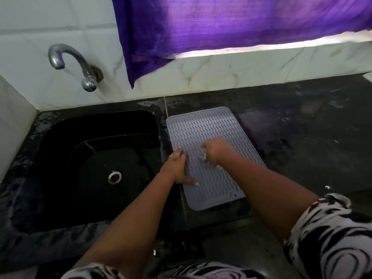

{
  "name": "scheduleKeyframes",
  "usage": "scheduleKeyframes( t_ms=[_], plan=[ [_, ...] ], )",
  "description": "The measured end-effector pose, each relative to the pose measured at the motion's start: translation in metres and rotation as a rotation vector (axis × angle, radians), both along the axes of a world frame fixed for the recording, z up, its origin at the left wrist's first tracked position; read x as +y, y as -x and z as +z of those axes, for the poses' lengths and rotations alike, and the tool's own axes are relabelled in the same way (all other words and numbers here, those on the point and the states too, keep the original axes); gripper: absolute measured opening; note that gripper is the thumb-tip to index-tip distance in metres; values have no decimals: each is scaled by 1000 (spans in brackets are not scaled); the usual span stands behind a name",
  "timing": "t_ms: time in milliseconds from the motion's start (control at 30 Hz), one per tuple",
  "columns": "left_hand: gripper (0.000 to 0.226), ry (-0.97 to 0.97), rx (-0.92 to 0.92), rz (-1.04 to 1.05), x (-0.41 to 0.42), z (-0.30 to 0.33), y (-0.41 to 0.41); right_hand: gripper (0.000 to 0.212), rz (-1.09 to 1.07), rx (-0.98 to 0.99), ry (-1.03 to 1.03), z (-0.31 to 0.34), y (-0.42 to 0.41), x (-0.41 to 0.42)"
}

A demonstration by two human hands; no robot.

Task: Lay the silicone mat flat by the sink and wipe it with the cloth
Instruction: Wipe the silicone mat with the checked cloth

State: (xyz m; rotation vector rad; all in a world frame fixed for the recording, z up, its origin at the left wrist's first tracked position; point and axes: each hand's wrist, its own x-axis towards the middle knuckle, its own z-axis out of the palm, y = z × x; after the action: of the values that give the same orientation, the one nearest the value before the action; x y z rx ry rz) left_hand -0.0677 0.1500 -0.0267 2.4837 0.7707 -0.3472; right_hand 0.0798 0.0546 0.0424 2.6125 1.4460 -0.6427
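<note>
A grey-lilac silicone mat (pixel 203 133) with a wavy ridge pattern lies flat on the dark counter just right of the black sink (pixel 66 137). My left hand (pixel 178 168) presses flat on the mat's left edge, fingers spread. Near the mat's middle, my right hand (pixel 214 151) is bunched around a small pale cloth (pixel 203 155), of which only bits show under the fingers. The cloth touches the mat's surface.
A chrome tap (pixel 70 63) juts from the white tiled wall above the sink, whose drain (pixel 114 177) sits mid-basin. A purple curtain (pixel 221 25) hangs over the window behind the counter. The dark stone counter (pixel 302 125) stretches right, wet and streaked.
</note>
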Motion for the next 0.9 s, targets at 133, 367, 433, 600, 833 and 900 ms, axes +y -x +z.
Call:
scheduleKeyframes(
  t_ms=[133, 367, 433, 600, 833, 900],
  plan=[
    [137, -64, 103, -18, -12, 5, -1, 33, 99, -93, -28, -22, 14, -28],
    [134, -138, 155, -28, -18, 18, -3, 44, 140, -39, 90, -19, 31, -73],
    [131, -130, 146, -14, -22, 22, 0, 46, 156, -41, 142, -16, 37, -85],
    [99, -184, 21, 36, -54, 30, 3, 56, 17, 55, 81, 5, 41, -78],
    [105, -109, 32, 65, -89, 8, 33, 39, 128, -124, 17, -15, 56, -94],
    [106, -125, 52, 54, -88, 11, 30, 39, 137, -134, 3, -19, 57, -103]
  ],
)
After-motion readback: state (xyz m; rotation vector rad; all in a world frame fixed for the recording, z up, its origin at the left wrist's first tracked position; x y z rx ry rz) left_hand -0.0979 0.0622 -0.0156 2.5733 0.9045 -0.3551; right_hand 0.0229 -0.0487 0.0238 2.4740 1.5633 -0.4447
